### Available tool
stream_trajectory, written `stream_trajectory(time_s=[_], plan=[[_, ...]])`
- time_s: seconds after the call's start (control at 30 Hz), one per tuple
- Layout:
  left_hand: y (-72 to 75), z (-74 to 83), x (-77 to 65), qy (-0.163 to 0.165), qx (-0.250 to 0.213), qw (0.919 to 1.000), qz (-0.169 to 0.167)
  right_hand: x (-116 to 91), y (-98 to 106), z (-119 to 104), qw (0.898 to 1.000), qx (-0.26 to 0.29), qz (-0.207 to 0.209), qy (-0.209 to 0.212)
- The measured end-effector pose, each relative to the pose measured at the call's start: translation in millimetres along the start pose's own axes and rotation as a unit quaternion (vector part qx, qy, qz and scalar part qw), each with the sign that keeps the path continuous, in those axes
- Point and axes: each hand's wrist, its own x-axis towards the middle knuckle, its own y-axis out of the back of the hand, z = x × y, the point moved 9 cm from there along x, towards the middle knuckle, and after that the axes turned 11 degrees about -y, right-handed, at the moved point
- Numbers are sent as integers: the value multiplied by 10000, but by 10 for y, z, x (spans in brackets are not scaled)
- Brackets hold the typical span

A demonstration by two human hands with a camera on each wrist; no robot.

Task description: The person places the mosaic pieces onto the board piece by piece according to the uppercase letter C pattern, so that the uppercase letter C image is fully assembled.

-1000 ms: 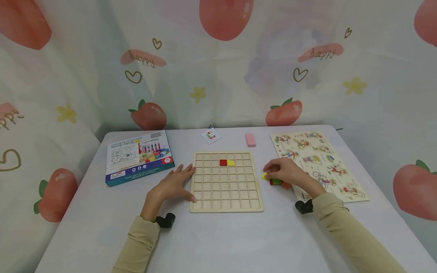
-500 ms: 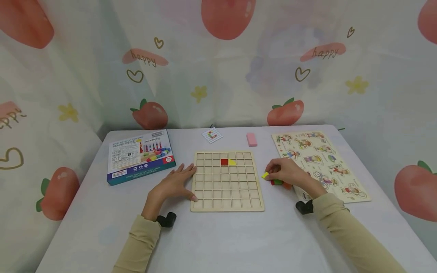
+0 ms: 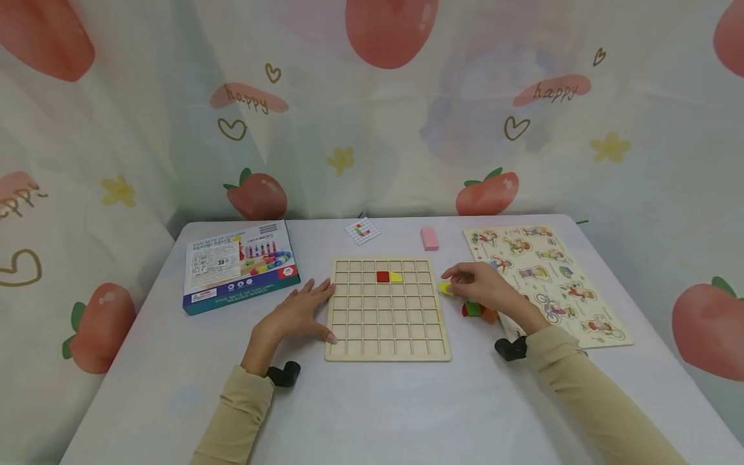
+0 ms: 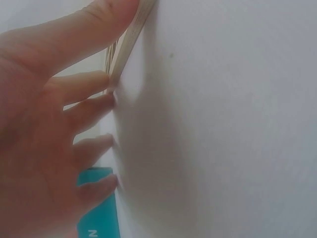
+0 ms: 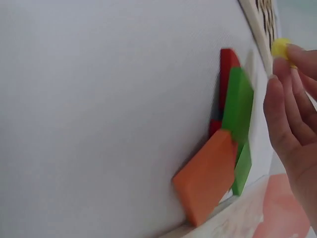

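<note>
A wooden grid board (image 3: 386, 316) lies mid-table, with a red square block (image 3: 383, 277) and a yellow block (image 3: 396, 277) side by side in its upper cells. My left hand (image 3: 293, 314) rests along the board's left edge, fingers spread and thumb on the lower left rim. Just beyond the right edge, my right hand (image 3: 488, 287) pinches a small yellow block (image 5: 280, 48) between thumb and fingertips; the fingers hide its full shape. Below that hand is a small heap: green blocks (image 5: 238, 104), an orange block (image 5: 208, 173) and red blocks (image 5: 228, 74), some partly covered.
A flat puzzle board with cartoon figures (image 3: 537, 274) lies at the right, close to the heap. A blue-and-white box (image 3: 241, 266) stands at the left. Behind the grid board are a small patterned card (image 3: 363, 230) and a pink block (image 3: 429, 239). A printed curtain backs the table.
My right hand has lifted away from the heap and moved slightly up and left toward the grid board with the yellow block. More of the heap shows. My left hand stays put.
</note>
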Motion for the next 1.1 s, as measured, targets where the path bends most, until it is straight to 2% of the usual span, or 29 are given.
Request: stream_trajectory(time_s=[0.23,0.47,0.63,0.83,1.1], plan=[[7,7,7,14,-56,10000,27,34,-74,-190,9997,115,-179,107],[9,-10,15,22,-55,10000,49,124,-147,-411,9974,531,-334,363],[10,-18,17,32,-44,10000,11,207,-242,-538,9955,809,-377,303],[-3,-23,12,34,-64,10000,-6,259,-357,-711,9905,1150,-548,515],[-3,-13,1,30,-79,10000,0,348,-475,-840,9912,1104,-522,506]])
